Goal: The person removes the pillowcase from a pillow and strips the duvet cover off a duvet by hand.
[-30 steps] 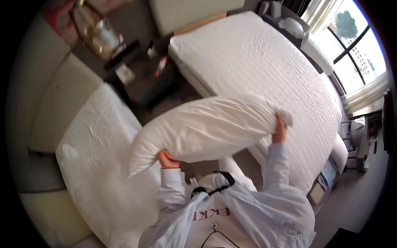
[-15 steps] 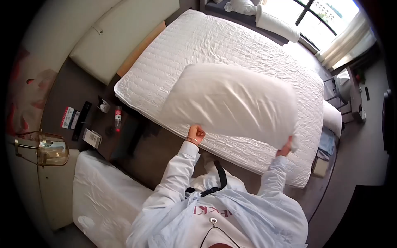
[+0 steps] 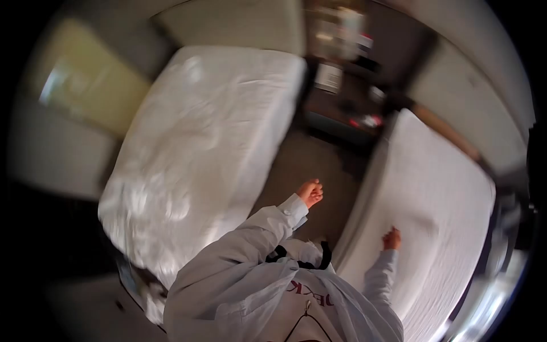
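Note:
My left hand [image 3: 310, 192] is closed in a loose fist above the dark floor between two beds, with nothing visible in it. My right hand [image 3: 392, 238], somewhat blurred, hovers at the near part of the right-hand bed, its fingers curled in and nothing plainly in them. Beneath and beyond it, the white mattress [image 3: 456, 188] carries a faint, smeared white shape; whether this is the pillow cannot be told. To my left, a second bed [image 3: 188, 131] is covered in a wrinkled white sheet.
Between the beds stands a dark nightstand [image 3: 336, 105] with a white box-like item [image 3: 329, 78] and a red-capped bottle [image 3: 369, 121] on it. Pale headboards [image 3: 239, 28] line the wall. Strips of dark carpet [image 3: 307, 157] show between the beds.
My view has swung left, bringing the second bed fully into sight. Both hands have come away from the large white pillow they held by its near edge.

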Motion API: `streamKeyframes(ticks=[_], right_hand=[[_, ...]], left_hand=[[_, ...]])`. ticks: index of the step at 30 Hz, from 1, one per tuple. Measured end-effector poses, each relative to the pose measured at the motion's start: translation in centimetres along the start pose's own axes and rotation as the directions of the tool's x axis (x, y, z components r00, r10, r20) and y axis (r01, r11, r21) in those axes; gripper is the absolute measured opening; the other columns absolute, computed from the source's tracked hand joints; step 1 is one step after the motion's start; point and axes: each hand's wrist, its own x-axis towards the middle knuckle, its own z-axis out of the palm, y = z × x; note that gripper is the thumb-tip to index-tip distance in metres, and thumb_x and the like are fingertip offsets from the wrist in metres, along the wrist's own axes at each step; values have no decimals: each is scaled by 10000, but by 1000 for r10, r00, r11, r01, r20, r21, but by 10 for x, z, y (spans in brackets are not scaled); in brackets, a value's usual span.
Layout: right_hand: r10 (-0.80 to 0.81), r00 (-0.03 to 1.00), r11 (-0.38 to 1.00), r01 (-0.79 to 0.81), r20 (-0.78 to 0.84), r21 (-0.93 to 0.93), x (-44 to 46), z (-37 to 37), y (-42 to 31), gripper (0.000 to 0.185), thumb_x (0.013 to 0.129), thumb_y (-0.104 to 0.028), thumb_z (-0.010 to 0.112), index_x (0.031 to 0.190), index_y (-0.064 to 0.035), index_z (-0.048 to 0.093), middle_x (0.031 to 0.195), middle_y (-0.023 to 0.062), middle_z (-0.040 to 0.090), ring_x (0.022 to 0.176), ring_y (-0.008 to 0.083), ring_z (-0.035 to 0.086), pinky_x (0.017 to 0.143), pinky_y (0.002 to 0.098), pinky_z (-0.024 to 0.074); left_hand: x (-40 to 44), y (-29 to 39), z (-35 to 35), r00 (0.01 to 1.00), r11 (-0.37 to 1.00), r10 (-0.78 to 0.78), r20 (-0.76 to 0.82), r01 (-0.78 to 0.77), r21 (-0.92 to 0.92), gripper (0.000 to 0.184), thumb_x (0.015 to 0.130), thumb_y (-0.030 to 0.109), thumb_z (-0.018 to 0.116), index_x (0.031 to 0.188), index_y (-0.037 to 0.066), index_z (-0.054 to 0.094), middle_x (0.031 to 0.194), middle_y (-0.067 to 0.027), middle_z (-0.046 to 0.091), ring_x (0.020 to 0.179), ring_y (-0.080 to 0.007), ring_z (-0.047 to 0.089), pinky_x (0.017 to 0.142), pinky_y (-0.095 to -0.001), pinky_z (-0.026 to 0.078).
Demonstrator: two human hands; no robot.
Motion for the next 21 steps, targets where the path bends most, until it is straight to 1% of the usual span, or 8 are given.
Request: streamKeyframes(ticks=[2,6,9,10,12,14,15,21], right_hand=[[-83,985,994,70,151,87,53,39,-34,252,825,-167,495,1044,-44,517,526,-26,370,402,71,331,342,216,304],[-241,945,970,224,222,97,33,210,-123,119,786,-176,570,690,-124,523,496,-10,429,405,89,404,355,226,342],[-163,947,930,242,278,-277,39,396,-58,133,781,-200,576,697,-123,508,529,13,456,422,118,428,382,247,379],[-87,961,986,120,261,-113,-56,473,-27,189,763,-214,604,643,-137,481,523,5,439,430,113,408,380,232,339],[427,696,902,-281,578,-329,-81,538,55,162,813,-221,562,682,-147,503,528,-15,425,444,94,409,398,227,357],[658,394,737,-163,642,-655,-164,583,106,148,801,-230,580,720,-153,482,561,-20,439,474,85,420,412,230,369],[766,49,640,-142,641,-755,-163,606,144,123,786,-215,598,764,-148,497,609,0,485,504,96,444,426,243,378],[963,49,268,-117,264,-956,-274,649,272,262,784,-198,602,979,-85,470,904,125,570,696,218,563,622,309,502]], left_hand=[[-49,70,-18,980,976,200,-17,-201,-82,298,714,-20,446,550,174,292,483,51,266,404,-62,248,435,-224,248],[-155,142,-58,812,779,511,-283,-576,-247,265,635,-67,438,575,130,272,539,19,299,429,-82,277,397,-203,234],[-192,195,-160,700,613,475,-533,-698,-370,255,628,-61,444,542,116,281,505,5,290,426,-107,278,403,-224,261],[-207,195,-185,659,531,423,-622,-736,-420,270,639,-54,443,503,115,283,470,6,271,419,-111,269,412,-239,267],[-241,181,-206,559,395,410,-721,-821,-412,275,633,-49,458,499,113,282,467,8,268,411,-108,269,407,-238,261],[-275,164,-218,463,247,364,-808,-885,-395,284,625,-50,472,494,111,279,459,10,263,403,-106,268,404,-239,257],[-281,157,-228,444,194,337,-830,-896,-400,286,623,-56,471,494,111,277,455,9,260,402,-108,268,407,-241,260],[-309,96,-239,300,-121,102,-948,-942,-311,268,663,-39,488,484,103,348,450,-11,324,420,-119,333,421,-250,303]])
